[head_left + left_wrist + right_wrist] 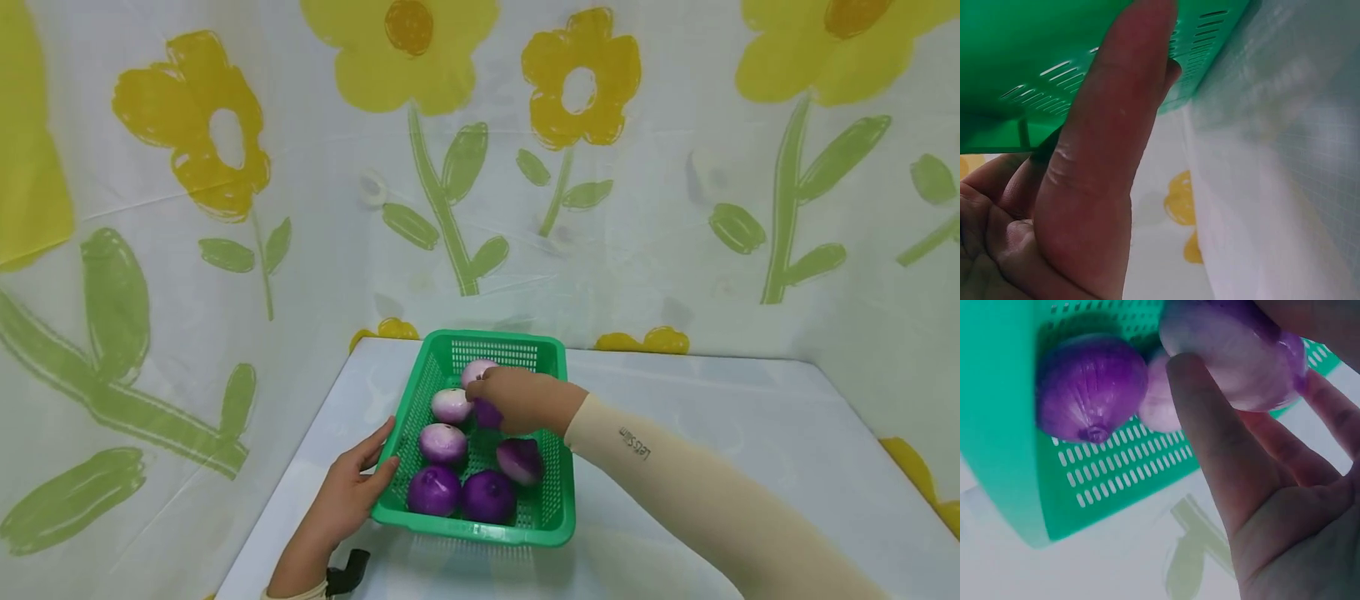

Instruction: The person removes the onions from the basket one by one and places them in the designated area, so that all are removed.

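Observation:
A green plastic basket (480, 525) with slotted walls holds several red onions, some deep purple and others pale pink-white. My left hand (348, 487) grips its left side, the thumb over the rim and the fingers against the outer wall; the left wrist view shows the basket's green wall (1047, 37) close above the hand. Reaching in from the right, my right hand (521, 400) has its fingers and thumb curled round a purple and white onion (1235, 362). In the head view that hand partly covers the onion. Beside it in the right wrist view sits a dark purple onion (1091, 387).
The basket stands on a white table (675, 417), near the back edge. A flower-printed curtain (645, 217) hangs behind and along the left side. A black strap end (348, 572) sticks out at the left wrist.

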{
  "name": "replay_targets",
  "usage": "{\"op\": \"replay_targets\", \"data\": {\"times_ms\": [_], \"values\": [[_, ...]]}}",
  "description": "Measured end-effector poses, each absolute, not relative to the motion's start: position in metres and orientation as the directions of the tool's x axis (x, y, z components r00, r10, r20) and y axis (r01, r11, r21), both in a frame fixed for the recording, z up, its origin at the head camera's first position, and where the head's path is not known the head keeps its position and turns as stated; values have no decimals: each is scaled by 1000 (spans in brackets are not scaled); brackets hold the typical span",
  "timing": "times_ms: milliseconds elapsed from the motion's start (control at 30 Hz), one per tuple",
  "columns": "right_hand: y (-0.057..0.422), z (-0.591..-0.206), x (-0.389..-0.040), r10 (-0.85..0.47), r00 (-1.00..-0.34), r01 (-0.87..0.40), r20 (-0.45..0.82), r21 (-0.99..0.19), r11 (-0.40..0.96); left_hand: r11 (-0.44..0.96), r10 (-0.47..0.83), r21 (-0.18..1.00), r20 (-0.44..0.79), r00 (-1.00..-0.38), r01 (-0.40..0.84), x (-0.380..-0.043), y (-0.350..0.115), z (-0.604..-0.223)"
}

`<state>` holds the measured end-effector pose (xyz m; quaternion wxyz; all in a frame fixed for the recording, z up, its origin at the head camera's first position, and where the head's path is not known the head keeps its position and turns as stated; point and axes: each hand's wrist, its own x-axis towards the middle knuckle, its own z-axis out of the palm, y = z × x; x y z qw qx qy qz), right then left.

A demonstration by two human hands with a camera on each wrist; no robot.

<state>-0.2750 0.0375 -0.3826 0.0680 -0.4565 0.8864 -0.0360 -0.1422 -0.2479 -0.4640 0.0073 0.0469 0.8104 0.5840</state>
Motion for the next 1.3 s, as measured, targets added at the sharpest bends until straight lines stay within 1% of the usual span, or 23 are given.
{"op": "replay_targets", "data": {"times_ms": [100, 200, 300, 367, 433, 567, 767, 833, 900, 1067, 1167, 1300], "values": [[47, -378, -275, -829, -559, -816, -18, -169, 553, 299, 83, 952, 37, -996, 60, -141, -248, -464], [60, -375, -276, -833, -546, -824, 91, -234, 515, 298, 86, 953, 34, -996, 59, -141, -248, -464], [77, -376, -276, -802, -556, -819, 221, -315, 480, 298, 89, 953, 29, -996, 55, -141, -248, -464], [89, -378, -275, -764, -573, -805, 297, -381, 456, 294, 87, 954, 30, -996, 54, -141, -248, -463], [100, -383, -274, -714, -603, -780, 356, -452, 433, 289, 83, 956, 26, -996, 49, -140, -247, -463], [119, -395, -272, -596, -659, -736, 459, -558, 383, 275, 75, 960, 21, -997, 40, -139, -248, -462], [141, -416, -266, -359, -702, -712, 615, -626, 318, 295, 67, 955, 18, -998, 37, -140, -246, -465], [147, -424, -263, -280, -724, -689, 630, -664, 289, 304, 61, 952, 14, -998, 32, -141, -246, -465], [152, -431, -261, -204, -761, -648, 616, -718, 253, 303, 60, 952, 13, -998, 31, -140, -246, -467], [169, -447, -260, -55, -860, -508, 506, -844, 171, 287, 85, 957, 29, -996, 52, -141, -245, -468], [177, -459, -263, -16, -890, -451, 455, -877, 163, 291, 90, 955, 31, -995, 56, -141, -246, -467], [182, -473, -270, -8, -922, -384, 387, -912, 146, 303, 87, 951, 33, -996, 58, -141, -248, -467]]}}
